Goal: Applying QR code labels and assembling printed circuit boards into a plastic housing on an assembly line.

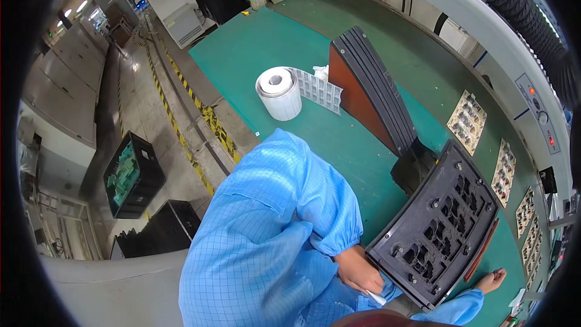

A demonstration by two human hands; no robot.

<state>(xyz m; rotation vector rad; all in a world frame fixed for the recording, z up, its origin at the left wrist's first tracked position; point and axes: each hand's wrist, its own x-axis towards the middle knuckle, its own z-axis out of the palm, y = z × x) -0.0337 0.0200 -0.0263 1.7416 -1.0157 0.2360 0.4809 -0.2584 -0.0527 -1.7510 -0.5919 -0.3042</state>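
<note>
My left hand is closed at the near edge of a black carrier plate, with a small white pointed thing at its fingers. That plate has several irregular cut-outs and metal screws or clips, and it sits tilted over the green bench. Beyond the plate's right side, my right hand is low over the bench with its fingers curled in. Whether anything is inside those fingers cannot be seen. A reddish-brown strip runs along the plate's right edge.
A white label roll stands at the bench's left edge, its strip reaching a black and brown upright board. Several circuit panels lie along the right under a machine frame with a control panel. A black crate stands left.
</note>
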